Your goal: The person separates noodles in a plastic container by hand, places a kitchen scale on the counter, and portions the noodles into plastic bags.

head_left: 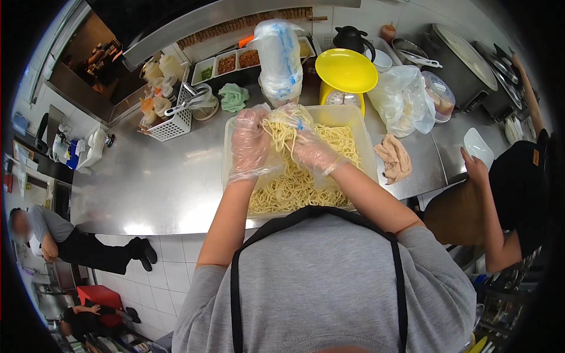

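The left hand (250, 138) and the right hand (312, 147), both in clear plastic gloves, are held close together above the tub (368, 153). Between them is a bunch (282, 134) of noodles. The right fingers grip it, with some blue-marked film about it; the left fingers are curled at its other side, but I cannot tell if they grip noodles or film. The bunch has its long axis roughly away from the person, and loose strands hang from its near end towards the noodles (300, 191) in the tub. The tub lies on the tabletop (159, 176) with its longer side going left to right. Beyond it stand the bags (279, 62) and the yellow scale (346, 67).
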`<state>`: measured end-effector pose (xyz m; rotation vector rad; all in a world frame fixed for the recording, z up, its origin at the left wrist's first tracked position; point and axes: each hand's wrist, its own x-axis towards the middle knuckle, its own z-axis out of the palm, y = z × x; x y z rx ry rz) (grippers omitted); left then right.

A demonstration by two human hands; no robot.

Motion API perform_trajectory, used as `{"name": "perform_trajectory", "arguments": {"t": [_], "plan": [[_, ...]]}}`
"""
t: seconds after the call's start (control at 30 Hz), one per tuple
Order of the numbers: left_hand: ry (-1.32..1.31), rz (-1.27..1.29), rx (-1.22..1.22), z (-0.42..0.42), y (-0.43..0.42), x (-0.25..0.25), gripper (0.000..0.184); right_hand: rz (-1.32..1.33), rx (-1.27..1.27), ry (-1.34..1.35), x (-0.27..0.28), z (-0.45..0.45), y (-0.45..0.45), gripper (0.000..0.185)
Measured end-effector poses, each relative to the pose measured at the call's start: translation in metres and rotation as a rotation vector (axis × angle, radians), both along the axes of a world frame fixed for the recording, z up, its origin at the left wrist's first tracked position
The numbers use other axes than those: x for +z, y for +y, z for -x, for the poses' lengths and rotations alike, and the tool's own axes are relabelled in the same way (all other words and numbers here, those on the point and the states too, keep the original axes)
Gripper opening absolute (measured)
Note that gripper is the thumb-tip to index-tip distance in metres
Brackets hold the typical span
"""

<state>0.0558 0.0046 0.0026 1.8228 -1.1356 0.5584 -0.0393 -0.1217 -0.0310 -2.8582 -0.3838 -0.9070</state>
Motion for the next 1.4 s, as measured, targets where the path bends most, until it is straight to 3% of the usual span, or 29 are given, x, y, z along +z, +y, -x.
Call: {"name": "perform_trajectory", "arguments": {"t": [0.07,0.1,0.17,0.2,0.27,0.4,0.47,0.5,0.57,0.6,0.67,0.7,0.73,0.83,0.9,0.97,1.03,1.07,1.13,1.17,1.23,1.37,1.4], "plan": [[0.621,0.132,-0.366,-0.002,0.004,-0.014,0.021,-1.066,-0.091,0.295,0.041,0.014,0.026,0.033],[0.621,0.125,-0.371,0.001,0.005,-0.016,0.021,-1.071,-0.095,0.291,0.035,0.014,0.021,0.033],[1.001,0.248,-0.419,0.018,0.004,-0.01,0.013,-0.619,-0.322,0.691,0.019,0.013,0.005,0.028],[1.004,0.246,-0.423,0.024,0.001,-0.014,0.013,-0.622,-0.327,0.692,0.015,0.013,0.003,0.028],[1.05,0.2,-0.463,0.037,-0.006,-0.012,0.019,-0.149,-0.433,0.694,0.021,0.013,0.004,0.027],[1.102,0.133,-0.665,0.068,-0.003,0.029,0.016,-0.386,-0.487,0.849,0.063,0.015,-0.009,0.031],[0.693,-0.304,-0.839,0.039,0.007,0.035,0.011,-0.266,-0.146,0.833,0.068,0.012,-0.021,0.033],[0.693,-0.304,-0.832,0.028,0.011,0.039,0.011,-0.255,-0.176,0.914,0.085,0.02,-0.022,0.037],[0.359,-0.401,-0.426,0.012,0.018,0.051,0.015,-0.341,0.022,0.877,0.087,0.022,-0.032,0.047],[0.36,-0.395,-0.417,0.008,0.019,0.054,0.015,-0.333,0.03,0.878,0.089,0.026,-0.036,0.047],[0.115,-0.527,-0.096,0.002,0.021,0.057,0.027,-0.493,0.13,0.73,0.108,0.044,-0.035,0.072],[0.178,-0.631,-0.075,0.0,0.02,0.059,0.047,-0.495,0.127,0.731,0.112,0.051,-0.037,0.072],[0.177,-0.631,-0.082,-0.002,0.02,0.053,0.047,-0.536,0.109,0.665,0.117,0.058,-0.04,0.082],[0.082,-0.559,-0.143,-0.003,0.012,0.033,0.057,-0.614,0.077,0.495,0.111,0.066,-0.046,0.102],[0.268,-0.363,-0.4,0.0,0.008,0.031,0.065,-0.665,0.096,0.393,0.095,0.062,-0.045,0.124],[0.397,-0.259,-0.491,0.006,0.002,0.026,0.064,-0.597,0.111,0.258,0.066,0.05,-0.032,0.125],[0.679,-0.14,-0.483,0.027,-0.007,0.046,0.065,-0.647,0.035,0.229,0.062,0.041,-0.013,0.121],[0.674,-0.147,-0.51,0.04,-0.006,0.064,0.065,-0.647,0.01,0.217,0.061,0.037,-0.009,0.121],[1.061,0.173,-0.547,0.058,-0.002,0.093,0.065,-0.847,0.088,0.095,0.06,0.03,-0.004,0.109],[1.06,0.166,-0.559,0.059,-0.001,0.1,0.065,-0.846,0.077,0.087,0.058,0.028,-0.001,0.109],[1.105,0.465,-0.653,0.056,0.005,0.111,0.066,-0.917,0.092,0.054,0.054,0.025,0.007,0.098],[0.951,0.45,-0.674,0.054,0.016,0.141,0.061,-0.906,0.198,0.07,0.05,0.022,0.017,0.087],[0.951,0.451,-0.67,0.052,0.017,0.146,0.061,-1.025,0.219,0.249,0.051,0.022,0.018,0.078]]}}
